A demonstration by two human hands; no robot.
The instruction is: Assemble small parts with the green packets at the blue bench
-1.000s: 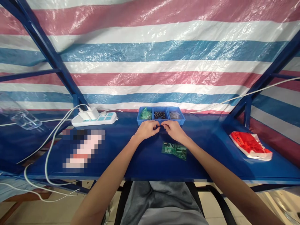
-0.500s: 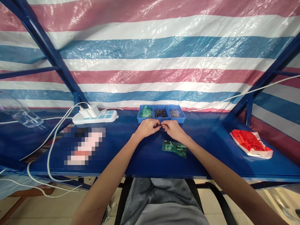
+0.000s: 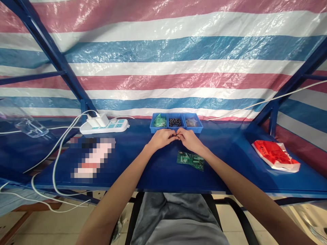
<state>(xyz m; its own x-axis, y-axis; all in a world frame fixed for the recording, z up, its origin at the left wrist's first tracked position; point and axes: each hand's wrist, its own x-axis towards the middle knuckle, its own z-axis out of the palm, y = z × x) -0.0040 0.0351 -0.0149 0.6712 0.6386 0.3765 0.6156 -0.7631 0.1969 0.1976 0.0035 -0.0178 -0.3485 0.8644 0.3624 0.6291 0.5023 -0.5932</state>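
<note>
My left hand (image 3: 162, 139) and my right hand (image 3: 190, 139) meet fingertip to fingertip just in front of a blue three-compartment tray (image 3: 176, 129). Both are closed in a pinch around a small dark piece (image 3: 177, 136), mostly hidden by the fingers. In the tray's left compartment lies green crinkled plastic (image 3: 159, 120); the middle one holds several small black parts (image 3: 175, 122), and the right one clear or whitish plastic bits (image 3: 191, 122). Nearer me, by my right wrist, a flat green printed item (image 3: 190, 160) rests on the table; whether it is circuit boards or a packet I cannot tell.
A white power strip (image 3: 104, 128) with plugs and cables stands at the back left of the blue table (image 3: 158, 173). A blurred-out patch (image 3: 93, 158) lies in front of it. To the right is a red and white packet (image 3: 276, 155). Striped sheeting (image 3: 178, 81) hangs behind.
My fingertips have drawn closer together around the small dark piece, and my left fingers have shifted slightly right. The view has tilted a little; the tray and green item stay in place.
</note>
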